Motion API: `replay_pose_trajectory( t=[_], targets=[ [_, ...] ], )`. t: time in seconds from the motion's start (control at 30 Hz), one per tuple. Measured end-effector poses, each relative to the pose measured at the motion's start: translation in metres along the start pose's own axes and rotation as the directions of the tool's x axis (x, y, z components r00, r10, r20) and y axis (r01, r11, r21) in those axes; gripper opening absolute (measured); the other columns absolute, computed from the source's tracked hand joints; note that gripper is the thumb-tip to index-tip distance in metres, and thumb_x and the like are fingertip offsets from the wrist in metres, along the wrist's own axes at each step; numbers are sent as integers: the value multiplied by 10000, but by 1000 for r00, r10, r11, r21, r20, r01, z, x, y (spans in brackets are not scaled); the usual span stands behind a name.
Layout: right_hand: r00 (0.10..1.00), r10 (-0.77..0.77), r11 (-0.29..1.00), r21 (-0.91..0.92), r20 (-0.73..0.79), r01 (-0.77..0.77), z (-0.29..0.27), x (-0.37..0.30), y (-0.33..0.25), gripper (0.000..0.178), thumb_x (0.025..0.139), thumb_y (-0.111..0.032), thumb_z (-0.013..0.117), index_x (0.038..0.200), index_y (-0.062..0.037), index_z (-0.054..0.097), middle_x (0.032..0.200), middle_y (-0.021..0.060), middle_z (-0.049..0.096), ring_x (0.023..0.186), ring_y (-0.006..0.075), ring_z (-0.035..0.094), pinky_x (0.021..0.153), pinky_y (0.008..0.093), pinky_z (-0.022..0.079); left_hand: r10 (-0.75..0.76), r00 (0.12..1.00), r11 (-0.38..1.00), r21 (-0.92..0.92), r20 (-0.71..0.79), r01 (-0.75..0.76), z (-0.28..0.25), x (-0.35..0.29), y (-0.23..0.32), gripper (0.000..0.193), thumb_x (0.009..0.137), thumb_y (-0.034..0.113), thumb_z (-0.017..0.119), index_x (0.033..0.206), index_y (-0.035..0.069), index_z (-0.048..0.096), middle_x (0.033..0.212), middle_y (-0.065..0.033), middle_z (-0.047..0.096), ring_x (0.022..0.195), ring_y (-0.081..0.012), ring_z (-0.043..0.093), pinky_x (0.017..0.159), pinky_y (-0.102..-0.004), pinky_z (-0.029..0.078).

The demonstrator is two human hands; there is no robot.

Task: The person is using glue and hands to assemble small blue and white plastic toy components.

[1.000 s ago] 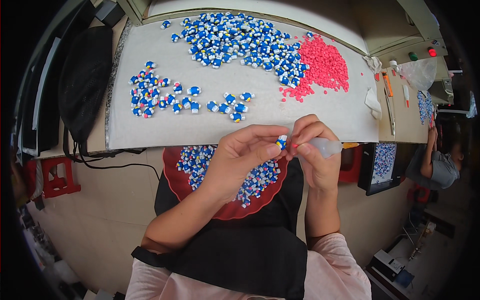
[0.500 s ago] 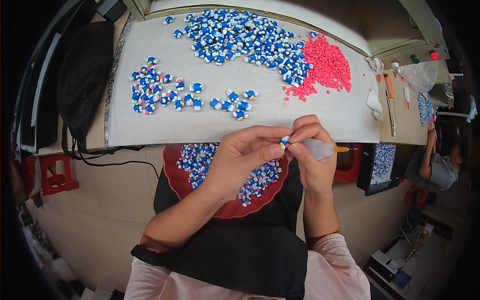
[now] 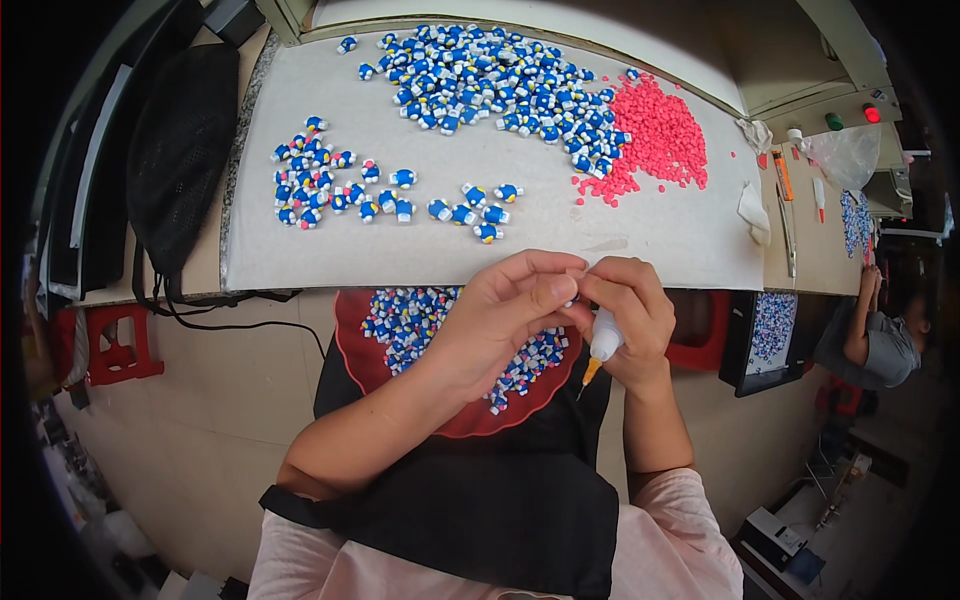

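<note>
My left hand pinches a small blue-and-white figurine between thumb and fingers; the fingertips hide most of it. Up against it, the thumb and fingertips of my right hand are also at the piece. A white squeeze bottle with an orange needle tip is tucked in my right hand, its needle pointing down and towards me. Beneath my hands, a red scalloped basin rests on my lap, filled with many similar figurines, some bearing pink bits.
On the white-covered table lie a large heap of blue figurines, a pile of pink pieces and a looser group of figurines at left. An orange cutter and crumpled tissue lie right. A co-worker sits far right.
The squeeze bottle has swung in my right hand from pointing right to pointing down towards me. My fingers now cover more of the figurine. The whole view has shifted slightly.
</note>
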State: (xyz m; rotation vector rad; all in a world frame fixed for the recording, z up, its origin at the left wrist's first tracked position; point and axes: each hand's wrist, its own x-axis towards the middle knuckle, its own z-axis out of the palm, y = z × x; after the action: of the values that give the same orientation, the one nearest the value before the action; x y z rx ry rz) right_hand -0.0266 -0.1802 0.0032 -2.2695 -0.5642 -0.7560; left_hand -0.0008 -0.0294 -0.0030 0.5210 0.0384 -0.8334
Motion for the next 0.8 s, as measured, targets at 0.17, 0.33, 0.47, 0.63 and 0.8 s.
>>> replay_pose_trajectory(
  t=[0.17, 0.33, 0.47, 0.63, 0.8],
  targets=[
    [917, 375, 921, 163, -134, -352, -12, -3, -8, 431, 577, -93, 732, 964, -11, 563, 864, 96, 525, 560, 111, 466, 507, 226, 391, 323, 939, 550, 783, 121, -290, 6, 20, 22, 122, 777, 96, 567, 857, 4, 559, 838, -78, 571, 759, -176, 565, 695, -280, 440],
    [897, 413, 910, 115, -155, -399, -33, -21, 11, 406, 598, -54, 716, 968, -8, 555, 888, 92, 515, 542, 94, 422, 564, 218, 370, 298, 755, -595, 732, 584, -332, -9, 41, 41, 146, 665, 110, 638, 796, 73, 583, 815, -50, 518, 803, -221, 494, 722, -332, 371],
    [893, 431, 902, 80, -131, -424, -39, -26, 10, 443, 602, -24, 700, 1002, -13, 512, 927, 87, 486, 577, 96, 430, 577, 216, 374, 275, 755, -620, 710, 595, -333, -1, 44, 54, 137, 663, 136, 638, 772, 75, 580, 803, -54, 515, 803, -230, 492, 721, -342, 374],
    [861, 475, 850, 348, -183, -395, -32, -28, 11, 465, 624, 61, 583, 1028, -30, 371, 1040, 119, 386, 665, 122, 451, 589, 229, 390, 324, 817, -604, 769, 478, -211, 9, 85, 51, 129, 690, 145, 609, 780, 60, 575, 778, -83, 532, 746, -252, 530, 651, -358, 417],
    [862, 479, 792, 505, -168, -343, -43, -36, 12, 358, 679, 28, 502, 998, -21, 347, 1045, 141, 359, 758, 172, 497, 614, 267, 442, 271, 843, -600, 766, 465, -230, 9, 98, 47, 108, 695, 88, 588, 788, 45, 553, 753, -97, 537, 726, -272, 543, 632, -361, 426]
  ],
)
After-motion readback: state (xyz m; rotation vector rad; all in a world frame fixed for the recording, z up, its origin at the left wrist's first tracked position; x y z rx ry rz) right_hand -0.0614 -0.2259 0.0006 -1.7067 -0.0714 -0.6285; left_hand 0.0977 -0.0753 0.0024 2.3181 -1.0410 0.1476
